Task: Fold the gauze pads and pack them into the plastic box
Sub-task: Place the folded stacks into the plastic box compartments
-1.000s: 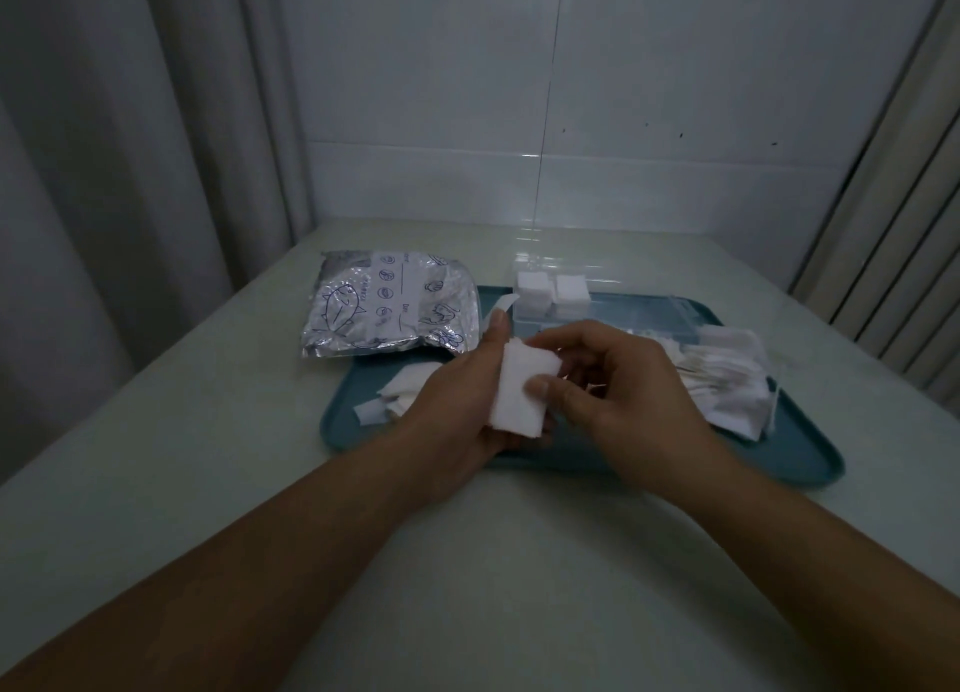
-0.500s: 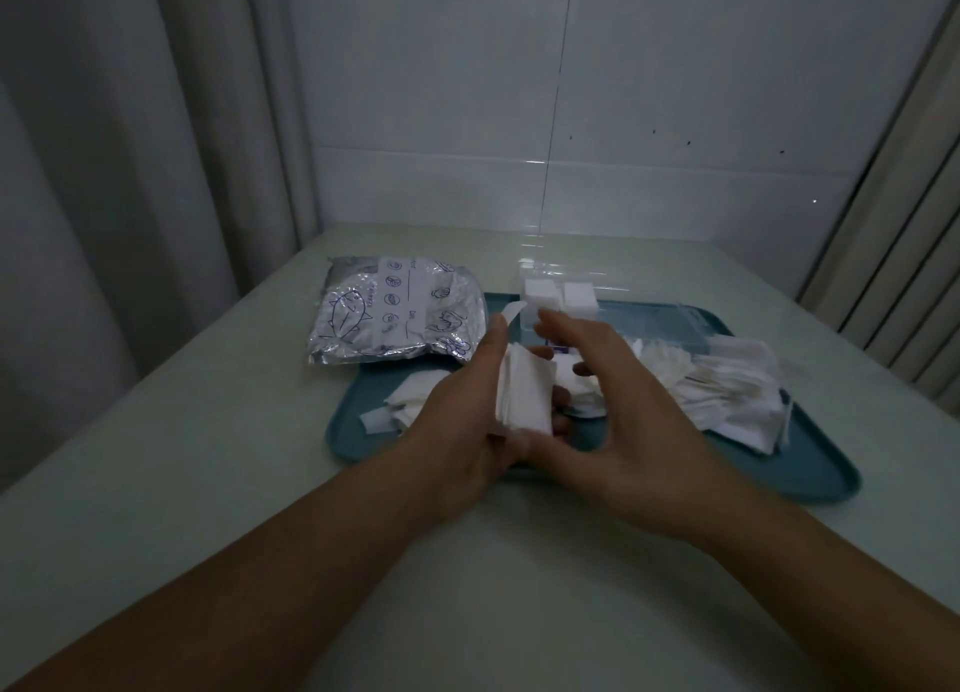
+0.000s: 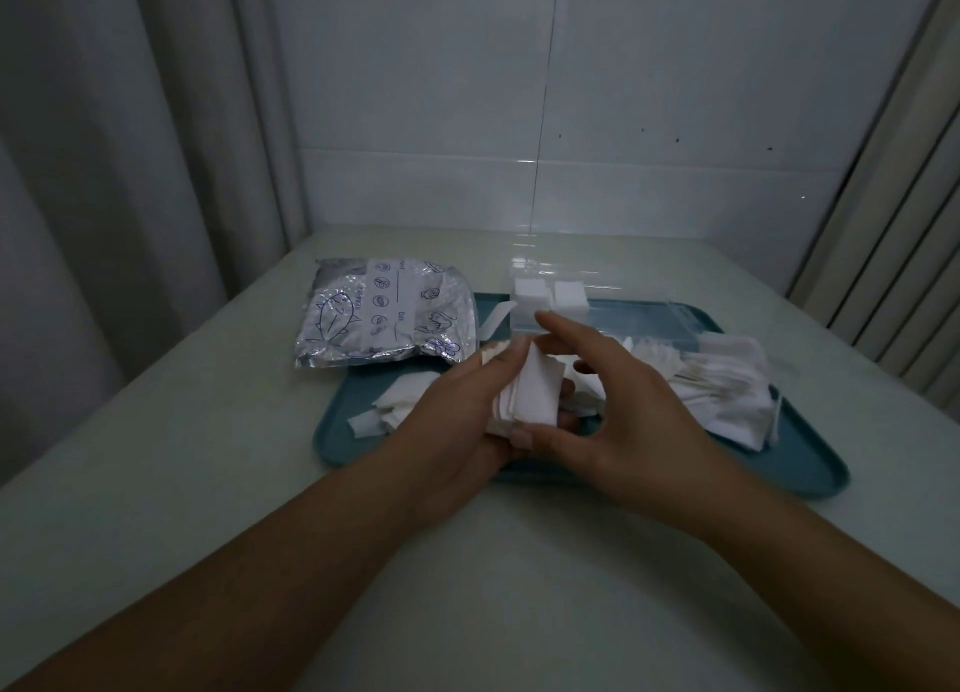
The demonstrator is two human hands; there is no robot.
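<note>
- A pale table (image 3: 156, 483) fills the lower part of the view and meets a white tiled wall (image 3: 675, 94) at its far edge, with grey curtains (image 3: 130, 146) hanging at its left.
- A teal tray (image 3: 810, 463), the landmark here, lies across the middle of the table, its long side facing the person.
- A silver foil pouch (image 3: 387, 317) printed with small drawings lies at the tray's far left corner, partly overlapping the rim and partly resting on the table.
- A heap of loose white gauze and thin sticks (image 3: 727, 385) covers the right half of the tray.
- The clear plastic box (image 3: 613, 299) sits along the tray's far edge, with two white stacks of folded pads (image 3: 550, 294) in its left end.
- The right hand (image 3: 639, 421) hangs just above the tray's near middle, its thumb pressed to the bottom edge of the pad and its fingers curved over the top edge.
- The left hand (image 3: 462, 421) meets it over the same spot, gripping the pad from the left side with fingers wrapped behind it.
- The folded gauze pad (image 3: 530, 395) stands upright between both hands, above the middle of the tray and short of the box.
- A few small white gauze scraps (image 3: 395, 405) lie on the left part of the tray, just beside the left hand.
</note>
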